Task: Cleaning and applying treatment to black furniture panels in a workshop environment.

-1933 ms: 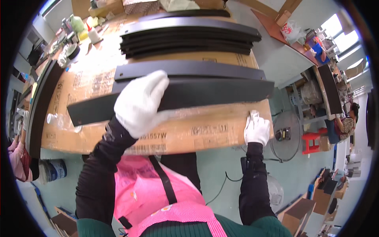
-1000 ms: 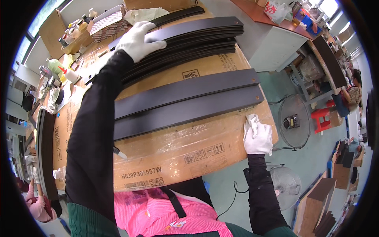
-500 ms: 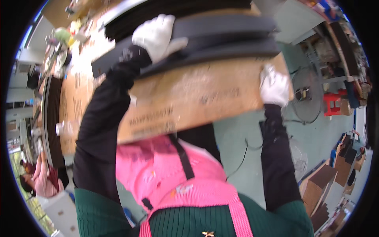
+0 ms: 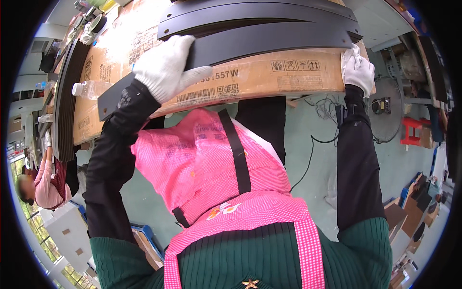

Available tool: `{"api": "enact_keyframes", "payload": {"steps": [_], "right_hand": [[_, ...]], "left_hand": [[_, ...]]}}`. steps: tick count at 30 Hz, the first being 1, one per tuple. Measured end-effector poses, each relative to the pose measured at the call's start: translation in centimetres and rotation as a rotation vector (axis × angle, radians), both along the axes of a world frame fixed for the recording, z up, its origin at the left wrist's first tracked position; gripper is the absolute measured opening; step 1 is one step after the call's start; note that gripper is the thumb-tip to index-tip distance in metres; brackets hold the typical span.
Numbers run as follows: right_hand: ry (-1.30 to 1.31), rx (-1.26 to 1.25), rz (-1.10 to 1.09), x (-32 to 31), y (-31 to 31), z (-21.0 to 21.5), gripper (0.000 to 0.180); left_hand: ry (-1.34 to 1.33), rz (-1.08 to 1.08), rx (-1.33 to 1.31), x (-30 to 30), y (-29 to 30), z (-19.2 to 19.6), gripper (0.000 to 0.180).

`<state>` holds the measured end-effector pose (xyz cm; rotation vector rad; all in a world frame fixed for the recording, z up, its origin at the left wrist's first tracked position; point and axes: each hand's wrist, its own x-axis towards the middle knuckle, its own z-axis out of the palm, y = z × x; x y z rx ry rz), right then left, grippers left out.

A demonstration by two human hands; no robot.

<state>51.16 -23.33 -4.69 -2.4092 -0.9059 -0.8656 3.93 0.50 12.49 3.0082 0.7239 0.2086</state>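
A long dark grey flat strip [image 4: 269,41] with small holes at its ends lies slantwise over the front part of a cardboard surface [image 4: 260,72]. My left hand [image 4: 163,70], in a white glove, is closed over the strip left of its middle; its thumb stretches along the near edge. At the strip's right end my right hand [image 4: 357,71], also gloved in white, grips the corner with bent fingers. Just behind lies a stack of similar dark strips [image 4: 250,13], with a gap between the stack and the held strip.
A clear plastic bottle [image 4: 91,90] lies by the strip's left end. More dark strips [image 4: 67,96] are stacked at the left. A fan [image 4: 385,108] and a red stool [image 4: 411,131] stand at the right. A co-worker [image 4: 50,183] is at far left; cables cross the floor.
The held strip has come apart from the stack toward me, its left end nearer. My left hand has moved left and nearer with it; my right hand now reaches the strip's right end.
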Motion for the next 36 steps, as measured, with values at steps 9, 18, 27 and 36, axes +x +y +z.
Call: {"api": "enact_keyframes", "payload": {"steps": [9, 18, 27, 36], "right_hand": [[-0.040, 0.098, 0.012, -0.9, 0.9, 0.1, 0.032], [0.020, 0.064, -0.138, -2.4, 1.1, 2.6, 0.033], [0.035, -0.046, -0.182, -0.5, 0.7, 2.3, 0.037], [0.074, -0.013, 0.013, -1.0, 0.6, 1.4, 0.032]], "left_hand": [[0.026, 0.078, -0.058, -6.0, 1.2, -1.9, 0.069], [0.061, 0.102, -0.221, -3.7, 1.6, -4.7, 0.065], [0.013, -0.002, -0.159, -2.3, 0.7, -7.4, 0.072], [0.053, 0.045, -0.153, -1.0, -0.3, -8.7, 0.074]]}}
